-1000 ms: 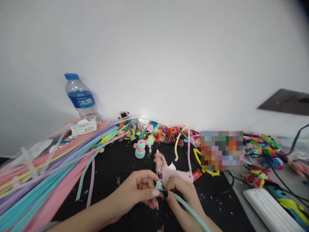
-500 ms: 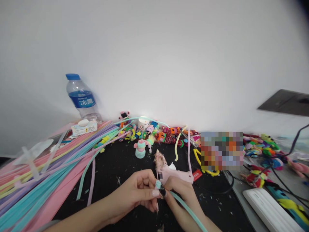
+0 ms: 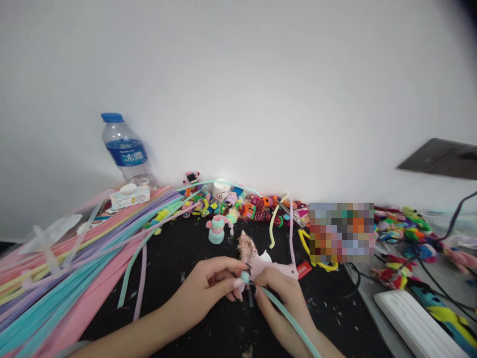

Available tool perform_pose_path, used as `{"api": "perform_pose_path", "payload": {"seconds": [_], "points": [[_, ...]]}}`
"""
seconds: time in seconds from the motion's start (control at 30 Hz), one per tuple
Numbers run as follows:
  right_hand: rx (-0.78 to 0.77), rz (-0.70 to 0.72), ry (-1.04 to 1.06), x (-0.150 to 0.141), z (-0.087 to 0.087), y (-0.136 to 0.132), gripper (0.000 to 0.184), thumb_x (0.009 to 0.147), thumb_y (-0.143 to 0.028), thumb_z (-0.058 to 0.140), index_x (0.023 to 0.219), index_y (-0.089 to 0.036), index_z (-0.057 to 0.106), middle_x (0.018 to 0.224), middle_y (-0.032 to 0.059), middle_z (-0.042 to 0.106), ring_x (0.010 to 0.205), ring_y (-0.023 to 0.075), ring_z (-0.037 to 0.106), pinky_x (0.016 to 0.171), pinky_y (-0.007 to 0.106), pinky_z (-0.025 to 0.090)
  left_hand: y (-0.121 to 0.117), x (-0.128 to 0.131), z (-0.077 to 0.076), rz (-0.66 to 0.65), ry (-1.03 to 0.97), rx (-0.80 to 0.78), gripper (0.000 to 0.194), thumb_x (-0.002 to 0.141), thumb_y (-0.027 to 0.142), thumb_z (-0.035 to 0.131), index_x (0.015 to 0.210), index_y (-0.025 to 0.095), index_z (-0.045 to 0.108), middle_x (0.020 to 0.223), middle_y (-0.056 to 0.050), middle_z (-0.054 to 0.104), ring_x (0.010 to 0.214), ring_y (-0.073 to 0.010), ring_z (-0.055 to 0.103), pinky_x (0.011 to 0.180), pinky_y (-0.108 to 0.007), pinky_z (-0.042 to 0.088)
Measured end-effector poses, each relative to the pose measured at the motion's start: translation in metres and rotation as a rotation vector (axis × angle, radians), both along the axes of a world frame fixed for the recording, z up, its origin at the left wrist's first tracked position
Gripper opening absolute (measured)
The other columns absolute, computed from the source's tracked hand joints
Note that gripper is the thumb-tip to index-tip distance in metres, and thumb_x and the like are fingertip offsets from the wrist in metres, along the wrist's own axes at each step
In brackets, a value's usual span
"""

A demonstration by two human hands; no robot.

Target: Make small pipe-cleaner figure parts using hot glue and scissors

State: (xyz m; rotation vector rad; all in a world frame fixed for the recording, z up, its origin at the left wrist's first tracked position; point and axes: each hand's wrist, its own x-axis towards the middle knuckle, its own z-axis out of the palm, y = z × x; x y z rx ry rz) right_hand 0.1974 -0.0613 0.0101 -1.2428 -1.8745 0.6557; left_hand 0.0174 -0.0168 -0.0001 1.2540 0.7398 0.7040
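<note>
Between both hands is a mint-green pipe cleaner (image 3: 288, 317), its near end coiled into a small tight roll. My left hand (image 3: 214, 286) pinches that roll between thumb and index finger. My right hand (image 3: 281, 298) closes on the same pipe cleaner from the right, and its long tail runs down past the wrist. Just beyond the fingers lies a pale pink glue gun (image 3: 276, 269) with a stained nozzle, partly covered by the hands. A mint and pink pipe-cleaner figure (image 3: 216, 231) stands upright behind my left hand.
Bundled pastel pipe cleaners (image 3: 93, 258) spread across the left. A water bottle (image 3: 124, 149) leans at the wall near a small box (image 3: 130, 197). Finished colourful figures (image 3: 257, 206) line the back around a paper cup (image 3: 221, 189). At right lie a white power strip (image 3: 413, 323) and black cables.
Both hands have shifted slightly up, toward the glue gun. My left fingers have changed their hold around the coiled end, which remains between the hands.
</note>
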Motion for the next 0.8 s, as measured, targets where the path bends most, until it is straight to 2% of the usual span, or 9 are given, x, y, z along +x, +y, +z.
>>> {"api": "perform_pose_path", "payload": {"seconds": [0.37, 0.57, 0.8], "points": [[-0.039, -0.009, 0.015, 0.0004, -0.0015, 0.0008, 0.016, 0.082, -0.014, 0.048, 0.068, -0.016, 0.056, 0.064, 0.0021, 0.058, 0.059, 0.0124, 0.053, 0.056, 0.022, 0.04, -0.0006, 0.0008, 0.0047, -0.015, -0.011, -0.083, 0.015, 0.08, 0.02, 0.058, 0.091, 0.012, 0.064, 0.073, -0.002, 0.066, 0.069, -0.0147, 0.064, 0.065, -0.025, 0.052], [-0.062, -0.017, 0.001, 0.0001, -0.0036, -0.0004, 0.015, 0.082, -0.015, 0.047, 0.072, -0.016, 0.058, 0.065, 0.0025, 0.059, 0.058, 0.0132, 0.052, 0.055, 0.023, 0.04, -0.0035, 0.003, 0.0095, -0.024, -0.021, -0.161, 0.013, 0.079, 0.024, 0.059, 0.088, 0.013, 0.06, 0.072, -0.001, 0.061, 0.066, -0.0147, 0.063, 0.057, -0.024, 0.052], [-0.077, -0.026, -0.005, 0.0013, -0.0039, -0.0005, 0.014, 0.081, -0.015, 0.047, 0.076, -0.015, 0.06, 0.067, 0.0033, 0.06, 0.059, 0.014, 0.053, 0.055, 0.024, 0.041, -0.0034, 0.003, 0.0039, -0.062, -0.108, -0.192, 0.012, 0.081, 0.021, 0.057, 0.091, 0.014, 0.057, 0.078, -0.001, 0.062, 0.069, -0.0125, 0.063, 0.062, -0.023, 0.052]]}}
